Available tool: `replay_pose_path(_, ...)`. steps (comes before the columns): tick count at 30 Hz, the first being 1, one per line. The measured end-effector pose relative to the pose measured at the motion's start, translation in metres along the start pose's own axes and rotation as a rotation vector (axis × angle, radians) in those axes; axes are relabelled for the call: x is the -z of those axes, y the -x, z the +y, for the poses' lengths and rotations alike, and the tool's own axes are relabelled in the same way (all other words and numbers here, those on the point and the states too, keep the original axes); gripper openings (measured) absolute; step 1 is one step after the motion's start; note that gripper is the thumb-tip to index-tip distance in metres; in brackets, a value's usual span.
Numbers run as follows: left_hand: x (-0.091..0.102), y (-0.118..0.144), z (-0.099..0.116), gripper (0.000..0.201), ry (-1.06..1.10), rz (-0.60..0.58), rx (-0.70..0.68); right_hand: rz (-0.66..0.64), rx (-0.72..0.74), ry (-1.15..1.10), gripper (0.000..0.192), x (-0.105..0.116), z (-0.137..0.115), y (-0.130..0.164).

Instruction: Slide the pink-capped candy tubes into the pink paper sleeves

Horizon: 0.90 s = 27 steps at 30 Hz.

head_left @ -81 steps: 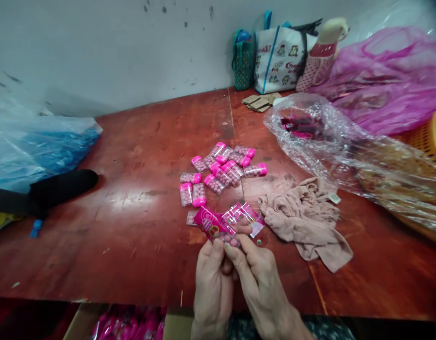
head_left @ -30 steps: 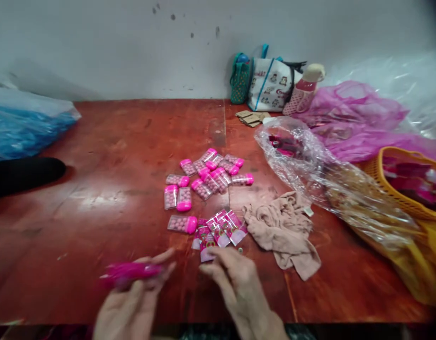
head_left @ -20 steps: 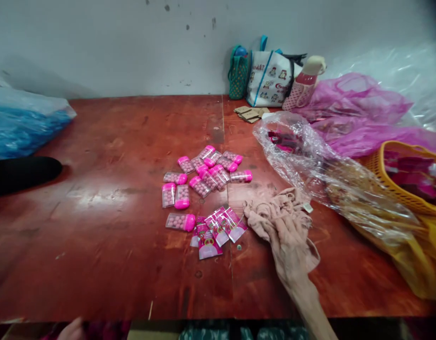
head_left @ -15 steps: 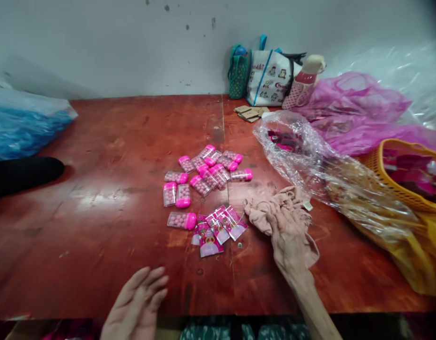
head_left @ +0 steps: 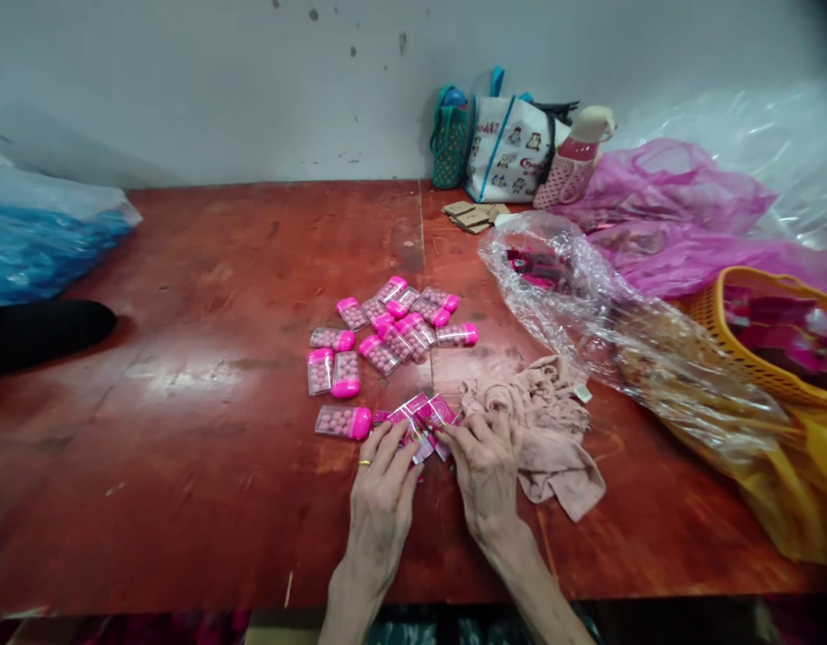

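Observation:
Several flat pink packets [head_left: 417, 417] lie overlapping on the red table, partly covered by my fingers. My left hand [head_left: 384, 488] rests over their left side, a gold ring on one finger, its fingers stretched forward and touching them. From the right, my right hand [head_left: 484, 470] reaches the same packets with its fingertips, its fingers spread. Beside my right hand is a crumpled beige cloth [head_left: 554, 439]. Just beyond the packets lie clear tubes [head_left: 403, 336] with bright pink caps, filled with small pink balls. One such tube [head_left: 342, 421] lies close to my left fingertips.
At right, a clear plastic bag [head_left: 554, 269] and a yellow basket [head_left: 755, 349] with pink items stand near a pink bag [head_left: 675, 193]. A printed tote [head_left: 511, 148] and a bottle [head_left: 581, 152] stand by the wall. A blue-filled bag [head_left: 43, 237] and a black object [head_left: 50, 331] lie left.
My right hand has let go of the beige cloth and moved left to the packets. My left hand has come forward and right from the table's near edge onto them.

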<state>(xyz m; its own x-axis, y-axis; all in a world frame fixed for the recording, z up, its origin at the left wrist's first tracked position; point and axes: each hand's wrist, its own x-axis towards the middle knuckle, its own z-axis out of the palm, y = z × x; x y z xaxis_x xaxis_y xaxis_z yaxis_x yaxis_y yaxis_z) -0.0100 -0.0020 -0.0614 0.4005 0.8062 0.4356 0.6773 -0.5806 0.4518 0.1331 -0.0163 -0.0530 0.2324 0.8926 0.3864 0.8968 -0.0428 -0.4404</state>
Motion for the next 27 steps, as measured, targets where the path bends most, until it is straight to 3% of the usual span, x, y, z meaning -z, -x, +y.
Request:
replay_pose_path(10, 0.000, -0.003, 0.004, 0.032, -0.071, -0.006, -0.055, 0.089, 0.005, -0.135, 0.019, 0.000, -0.011, 0.006)
replay_pose_path(18, -0.006, -0.016, 0.006, 0.025, -0.231, -0.145, -0.134, 0.226, -0.026, -0.288, 0.016, 0.004, 0.001, 0.003)
replay_pose_path(23, -0.003, -0.003, 0.001, 0.030, -0.235, -0.112, -0.121, 0.233, -0.039, -0.326, 0.013, 0.004, 0.002, 0.003)
replay_pose_path(27, 0.004, -0.002, 0.003, 0.029, 0.001, -0.008, -0.007, 0.217, -0.007, -0.319, 0.014, 0.007, 0.000, 0.003)
